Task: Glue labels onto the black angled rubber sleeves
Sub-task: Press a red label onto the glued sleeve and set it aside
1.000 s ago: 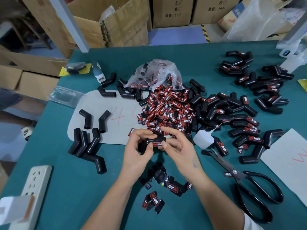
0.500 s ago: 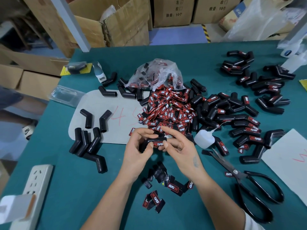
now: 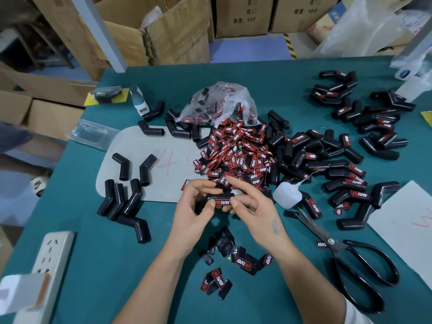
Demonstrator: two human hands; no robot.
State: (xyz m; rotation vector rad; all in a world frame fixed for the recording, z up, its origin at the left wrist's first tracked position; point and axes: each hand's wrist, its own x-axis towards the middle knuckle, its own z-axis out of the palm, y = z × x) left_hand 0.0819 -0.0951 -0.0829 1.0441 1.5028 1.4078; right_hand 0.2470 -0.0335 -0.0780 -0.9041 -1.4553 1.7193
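Observation:
Both hands hold one black angled rubber sleeve (image 3: 218,198) above the green table (image 3: 98,253), just in front of the label heap. My left hand (image 3: 194,209) grips its left end, thumb pressing beside the red and white PROTAPER label (image 3: 222,202) on the sleeve. My right hand (image 3: 254,206) pinches the right end with thumb and lower fingers, its index finger raised. A heap of loose red and black labels (image 3: 236,155) lies behind. Unlabelled sleeves (image 3: 121,199) lie at the left, labelled sleeves (image 3: 343,183) at the right. A small white glue bottle (image 3: 286,195) stands right of my hands.
Black scissors (image 3: 350,260) lie at the lower right. Scraps and spare labels (image 3: 233,258) lie between my forearms. A white power strip (image 3: 51,260) sits at the lower left, a grey sheet (image 3: 145,160) under the left sleeves, white paper (image 3: 406,220) at the right, cardboard boxes (image 3: 163,31) behind.
The sleeve has turned slightly in my hands, showing the label more fully. My right index finger has lifted off it. Both hands stay in the same place.

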